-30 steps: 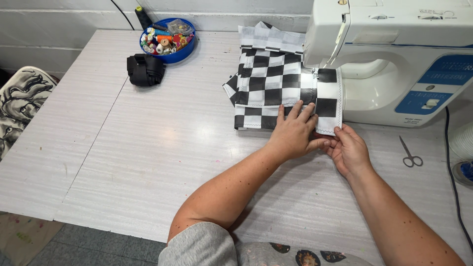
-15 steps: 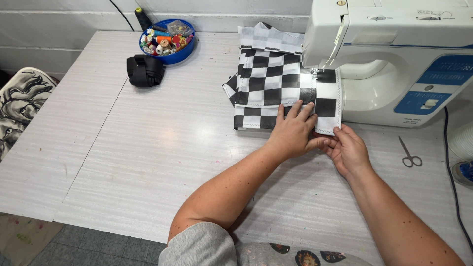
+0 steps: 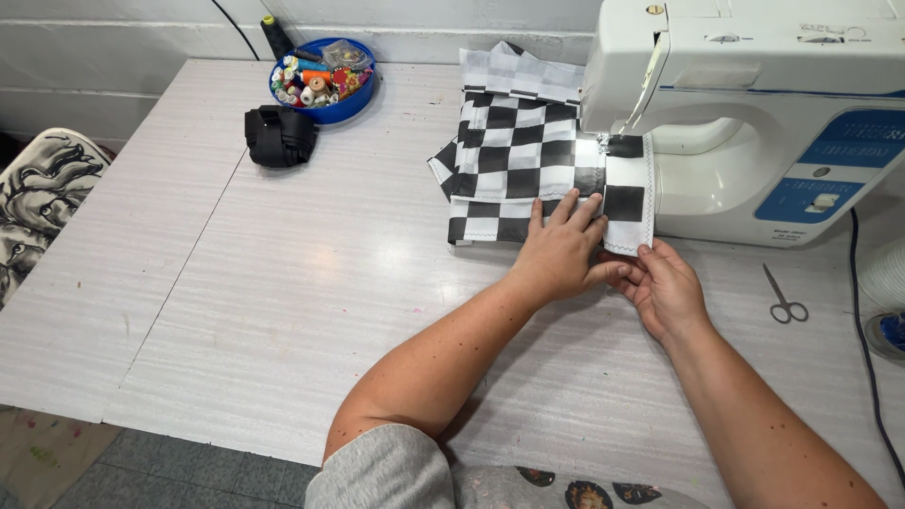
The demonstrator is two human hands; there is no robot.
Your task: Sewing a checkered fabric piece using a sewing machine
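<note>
1. Head view, hands: the left hand [image 3: 564, 253] lies flat, palm down, on the near edge of the checkered fabric [image 3: 528, 170], fingers slightly spread and pressing the cloth onto the table [image 3: 283, 283]. The right hand [image 3: 666, 287] sits just beside it, touching it at the thumb; its fingertips pinch the near right corner of the fabric, by the white zigzag-stitched edge.
2. Head view, fabric: the black-and-white checkered fabric lies folded in layers on the table, its right part running under the needle area of the white sewing machine [image 3: 754, 104], its far end bunched up against the wall.
3. Head view, surroundings: small scissors [image 3: 782, 294] lie on the table to the right of the right hand, in front of the machine. At the far left of the table stands a blue bowl [image 3: 322, 77] full of coloured thread spools, with a black folded strap [image 3: 280, 135] just in front of it. A dark cable [image 3: 872, 358] runs down the table's right side.
</note>
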